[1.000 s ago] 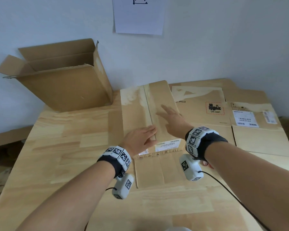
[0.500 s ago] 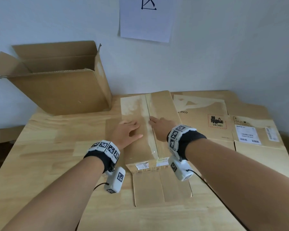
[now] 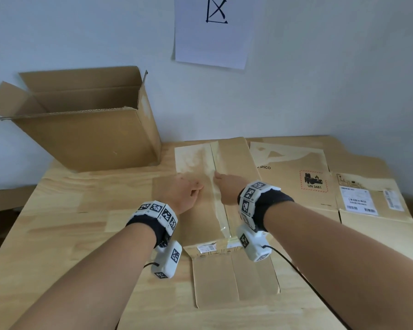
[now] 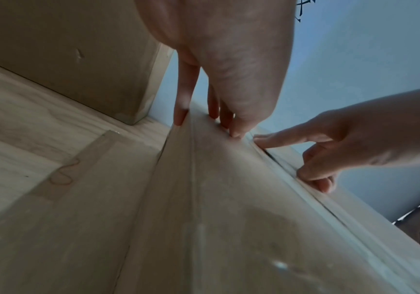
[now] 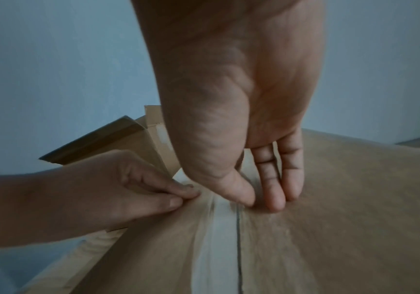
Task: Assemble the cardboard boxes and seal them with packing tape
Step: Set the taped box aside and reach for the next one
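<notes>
A low brown cardboard box [image 3: 239, 158] lies in the middle of the wooden table [image 3: 69, 222]. A strip of clear tape [image 3: 221, 210] runs along its top seam. My left hand [image 3: 186, 194] sits just left of the tape, fingers curled, tips bunched against the cardboard [image 4: 231, 131]. My right hand [image 3: 227, 186] rests just right of the seam. Its thumb [image 5: 244, 199] presses at the tape edge and its fingers [image 5: 276, 199] lie straight on the flap. Neither hand holds anything.
A large open cardboard box [image 3: 88, 136] stands at the back left against the wall. Flattened boxes with labels [image 3: 308, 177] cover the table's right side. A loose flap [image 3: 234, 279] lies flat in front of the taped box. A paper sheet [image 3: 215, 32] hangs on the wall.
My right hand drew back along the seam until it lay level with the left. My left hand moved away from the box's front edge and its flat fingers curled.
</notes>
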Tool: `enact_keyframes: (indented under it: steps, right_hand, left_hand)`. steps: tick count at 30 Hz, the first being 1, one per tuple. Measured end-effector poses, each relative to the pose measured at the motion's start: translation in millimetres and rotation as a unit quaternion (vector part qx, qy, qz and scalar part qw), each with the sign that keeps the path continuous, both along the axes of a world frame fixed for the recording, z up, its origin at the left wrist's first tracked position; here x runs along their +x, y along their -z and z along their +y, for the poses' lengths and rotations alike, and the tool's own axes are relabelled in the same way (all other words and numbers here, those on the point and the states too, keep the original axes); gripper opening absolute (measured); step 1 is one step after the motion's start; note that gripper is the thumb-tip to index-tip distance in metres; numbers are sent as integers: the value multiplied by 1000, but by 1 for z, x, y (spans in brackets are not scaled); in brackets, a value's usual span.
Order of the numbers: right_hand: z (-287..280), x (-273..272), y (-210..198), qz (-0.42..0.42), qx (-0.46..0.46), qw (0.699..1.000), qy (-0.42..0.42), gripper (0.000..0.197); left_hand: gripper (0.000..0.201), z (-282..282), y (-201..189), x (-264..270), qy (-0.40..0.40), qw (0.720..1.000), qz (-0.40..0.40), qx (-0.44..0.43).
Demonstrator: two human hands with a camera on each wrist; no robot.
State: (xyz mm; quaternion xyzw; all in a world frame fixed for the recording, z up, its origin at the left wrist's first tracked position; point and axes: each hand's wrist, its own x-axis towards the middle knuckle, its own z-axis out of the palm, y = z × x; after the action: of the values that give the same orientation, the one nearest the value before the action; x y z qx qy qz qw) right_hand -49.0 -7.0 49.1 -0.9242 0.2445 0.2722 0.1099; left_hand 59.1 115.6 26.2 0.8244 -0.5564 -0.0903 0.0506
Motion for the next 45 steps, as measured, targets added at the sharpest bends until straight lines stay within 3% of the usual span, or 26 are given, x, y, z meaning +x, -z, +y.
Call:
enact_keyframes:
  steps: [3, 6, 8, 11, 13, 15, 18, 22, 31, 37, 45]
  right_hand:
    - [2, -9, -1, -40, -13, 999, -28, 47]
    - [-8, -20, 4, -132, 31, 990, 41, 32]
    - [-19, -32, 9, -147, 17, 986, 77, 53]
    - [-34, -51, 21, -66, 28, 986, 153, 102]
    - [-38, -54, 29, -58, 49, 982, 173, 112]
    - [-38, -52, 29, -50, 34, 984, 170, 112]
    - [-35, -45, 25, -19, 14, 986, 166, 102]
    - [-32, -39, 23, 15, 2, 986, 165, 102]
    - [-32, -34, 18, 26, -8, 987, 161, 111]
    - [-26, -32, 13, 36, -14, 984, 173, 111]
    - [-25, -34, 16, 30, 3, 978, 208, 117]
  left_hand:
    - [37, -1, -6, -1, -16, 999, 25, 18]
    - [38, 3, -6, -4, -29, 999, 43, 8]
    - [40, 1, -10, -6, -33, 998, 32, 31]
    - [40, -14, -17, -5, -40, 998, 23, 39]
    - [39, -30, -13, -7, -1, 996, 52, 65]
    - [50, -45, -4, -7, 50, 989, 67, 122]
    - [57, -62, 10, 6, 78, 986, 39, 139]
    - [59, -78, 17, 26, 52, 983, -30, 172]
    - [75, -88, 18, 57, 42, 979, 43, 195]
    - [71, -79, 12, 45, 48, 975, 19, 215]
    - [87, -44, 19, 16, 75, 971, 7, 226]
